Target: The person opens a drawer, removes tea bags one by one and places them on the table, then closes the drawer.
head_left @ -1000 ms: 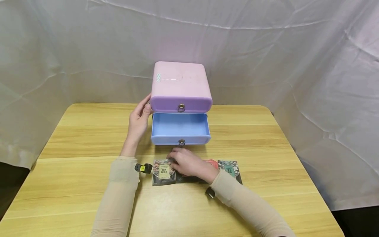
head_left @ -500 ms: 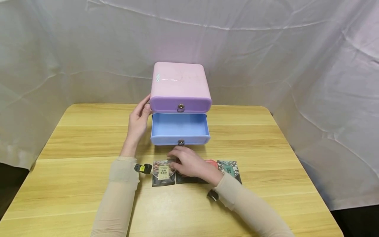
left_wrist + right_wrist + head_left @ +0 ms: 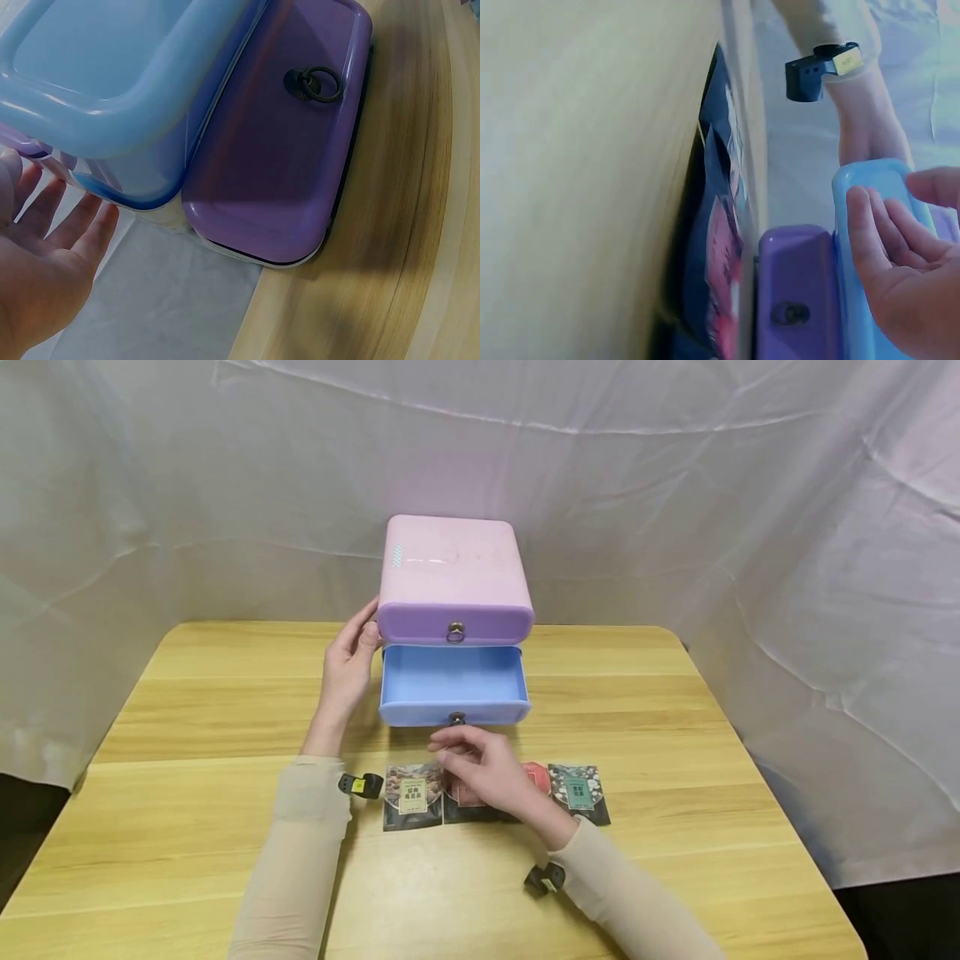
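Note:
A pink two-drawer box [image 3: 453, 568] stands at the back of the wooden table [image 3: 187, 710]. Its purple upper drawer [image 3: 455, 627] is closed. The blue lower drawer [image 3: 452, 681] is pulled out and looks empty. My left hand [image 3: 348, 664] rests flat against the box's left side, palm open [image 3: 45, 262]. My right hand [image 3: 476, 764] hovers just in front of the lower drawer's ring knob [image 3: 457, 718], fingers relaxed and holding nothing [image 3: 907, 262]. Under it lie three small packets: a brown one [image 3: 411, 795], a red one [image 3: 467, 797] and a teal one [image 3: 577, 792].
White cloth [image 3: 675, 510] hangs behind and beside the table. A small black camera sits on each wrist [image 3: 362, 785] [image 3: 543, 878]. The ring knob of a purple drawer front [image 3: 315, 82] shows in the left wrist view.
My right hand has lifted off the packets and drawn back a little; the red packet now shows. The left hand and the box have not moved.

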